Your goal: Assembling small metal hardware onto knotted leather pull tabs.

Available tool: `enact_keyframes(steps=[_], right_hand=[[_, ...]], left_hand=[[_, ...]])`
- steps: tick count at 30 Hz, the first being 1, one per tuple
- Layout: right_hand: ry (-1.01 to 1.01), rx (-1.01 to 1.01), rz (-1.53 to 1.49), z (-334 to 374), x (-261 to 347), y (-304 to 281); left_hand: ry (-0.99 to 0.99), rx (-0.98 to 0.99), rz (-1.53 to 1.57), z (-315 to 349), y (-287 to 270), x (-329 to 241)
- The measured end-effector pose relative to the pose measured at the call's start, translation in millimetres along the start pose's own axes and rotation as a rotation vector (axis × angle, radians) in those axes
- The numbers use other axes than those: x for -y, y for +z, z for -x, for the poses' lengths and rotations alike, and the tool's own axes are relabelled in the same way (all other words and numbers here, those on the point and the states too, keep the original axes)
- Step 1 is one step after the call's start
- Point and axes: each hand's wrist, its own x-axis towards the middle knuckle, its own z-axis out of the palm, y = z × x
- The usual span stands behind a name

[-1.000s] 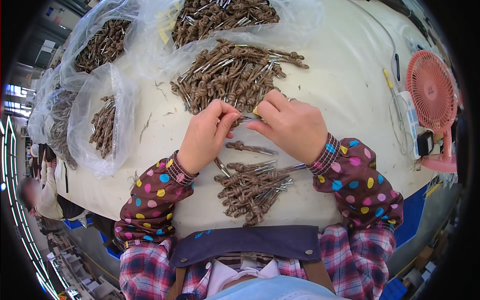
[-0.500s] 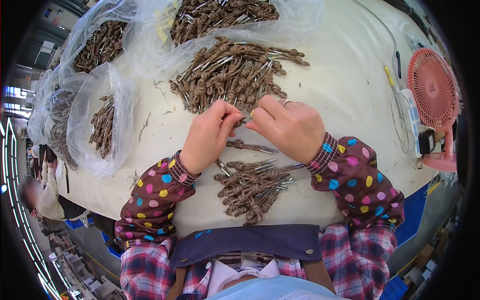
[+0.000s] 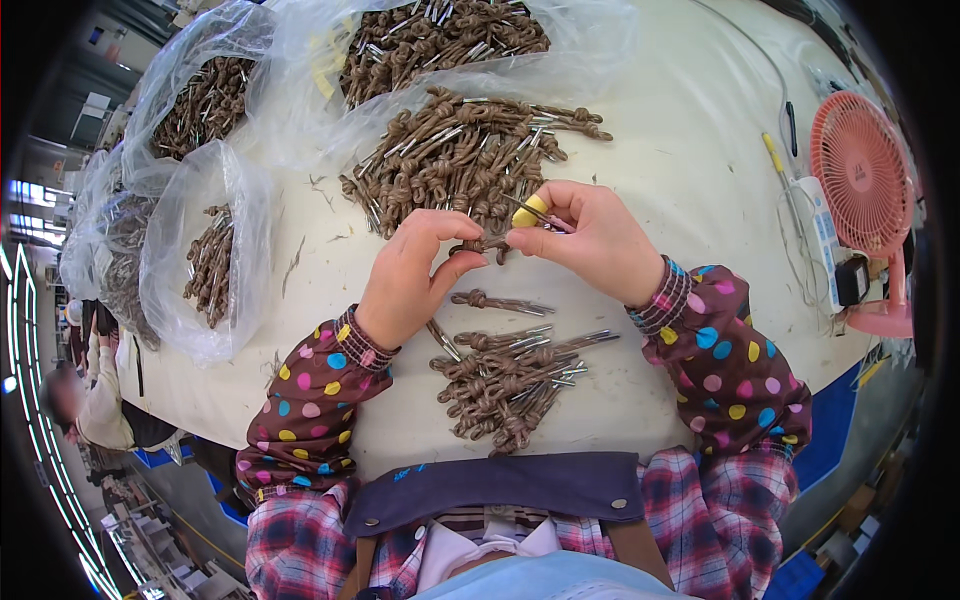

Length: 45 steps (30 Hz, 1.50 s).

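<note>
1. Cream worktop point(image 3: 680, 200) fills your view, scuffed and flecked with loose fibres; clear plastic bags point(image 3: 200, 250) of brown knotted cords line its far and left edges, and a pink desk fan point(image 3: 862, 175) stands at your right.
2. Your left hand point(image 3: 410, 285) pinches one end of a knotted brown cord point(image 3: 485, 243) between thumb and fingertips; the grip is closed on the cord, just above the worktop.
3. Your right hand point(image 3: 590, 240) holds the cord's other end, clenched on it together with a thin metal tool, and a yellow cap covers one fingertip point(image 3: 530, 211); the hands almost touch.
4. Beyond your hands lies the large heap of cords point(image 3: 460, 150); a single cord point(image 3: 497, 301) lies just below them; the nearer pile point(image 3: 510, 380) sits close to your apron.
5. Judged from here, the cord is short and your hold is only at the fingertips, so a hard pull could slip it free; the tool's tip sits close to your left fingers and could prick them.
6. Dropping the cord may mix it into either pile, since both lie near.
</note>
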Motion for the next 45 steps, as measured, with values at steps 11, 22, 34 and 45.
enact_keyframes(steps=[11, 22, 34, 45], right_hand=[[-0.088, -0.111, 0.155, 5.5, 0.6, 11.1], [-0.152, -0.131, 0.146, 4.2, -7.5, 11.3], [-0.193, -0.175, 0.166, 7.1, -5.6, 17.3], [-0.192, -0.168, 0.01, 4.2, -9.4, 19.6]], left_hand=[[0.221, -0.038, -0.293, -5.7, -5.2, -4.2], [-0.412, -0.06, 0.446, -1.1, -5.7, -0.2], [0.173, -0.067, -0.355, -6.1, -7.0, -8.9], [0.037, -0.061, -0.106, -3.2, -2.2, -3.8]])
